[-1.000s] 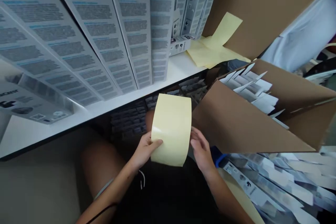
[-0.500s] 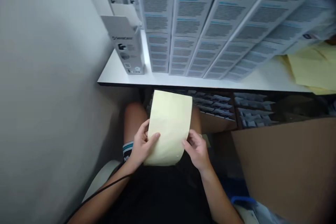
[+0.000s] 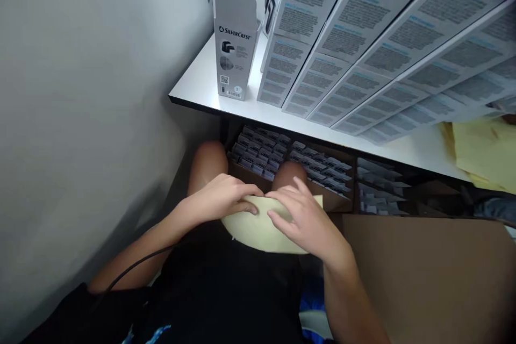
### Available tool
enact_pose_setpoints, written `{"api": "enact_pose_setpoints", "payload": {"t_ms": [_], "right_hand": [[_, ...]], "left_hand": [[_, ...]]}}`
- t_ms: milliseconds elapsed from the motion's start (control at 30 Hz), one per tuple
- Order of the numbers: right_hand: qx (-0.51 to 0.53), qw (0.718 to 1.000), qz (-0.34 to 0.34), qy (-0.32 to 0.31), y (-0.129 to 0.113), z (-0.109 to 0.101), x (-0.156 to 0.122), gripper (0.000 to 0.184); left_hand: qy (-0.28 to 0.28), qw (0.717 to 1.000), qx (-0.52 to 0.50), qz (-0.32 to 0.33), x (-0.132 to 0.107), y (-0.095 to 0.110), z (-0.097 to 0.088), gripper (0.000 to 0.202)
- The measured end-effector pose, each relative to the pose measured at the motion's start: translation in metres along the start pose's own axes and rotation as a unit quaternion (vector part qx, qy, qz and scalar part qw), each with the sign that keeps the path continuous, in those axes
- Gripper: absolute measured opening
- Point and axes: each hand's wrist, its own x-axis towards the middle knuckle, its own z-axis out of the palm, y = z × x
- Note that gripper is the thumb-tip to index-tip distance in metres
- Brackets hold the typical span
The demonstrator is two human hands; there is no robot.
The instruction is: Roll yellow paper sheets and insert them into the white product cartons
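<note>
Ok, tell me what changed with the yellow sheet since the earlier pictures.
Left hand and right hand moved inward from the sides of the yellow sheet to its upper edge; it now looks shorter. The left hand keeps its grip; the printed boxes still stand.

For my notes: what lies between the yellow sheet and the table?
In the head view, outward from the yellow sheet: hands, knees, packed cartons lower down, then the table.

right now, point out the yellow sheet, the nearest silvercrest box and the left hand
yellow sheet (image 3: 262, 230): head view, its curved face
nearest silvercrest box (image 3: 235, 45): head view, printed front
left hand (image 3: 220, 194): head view, its back
</note>
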Motion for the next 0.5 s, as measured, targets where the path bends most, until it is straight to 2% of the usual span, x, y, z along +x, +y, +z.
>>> {"api": "enact_pose_setpoints", "payload": {"t_ms": [100, 200, 300, 400, 500], "right_hand": [[0.141, 0.985, 0.054, -0.078, 0.008, 0.003, 0.006, 0.015], [0.284, 0.951, 0.077, -0.092, 0.017, 0.011, 0.003, 0.019], [0.357, 0.929, 0.091, -0.047, 0.021, 0.026, -0.005, 0.025], [0.359, 0.927, 0.104, 0.023, 0.018, 0.039, -0.014, 0.029], [0.327, 0.934, 0.108, 0.093, 0.011, 0.045, -0.02, 0.028]], "left_hand": [[0.025, 0.999, -0.004, 0.041, 0.001, 0.002, -0.007, 0.031], [0.067, 0.993, -0.011, 0.098, -0.002, 0.002, -0.008, 0.03], [0.13, 0.983, 0.023, 0.125, -0.005, 0.004, -0.004, 0.021], [0.194, 0.966, 0.068, 0.154, -0.005, 0.009, 0.006, 0.011], [0.197, 0.961, 0.059, 0.185, -0.004, 0.016, 0.017, 0.013]]}}
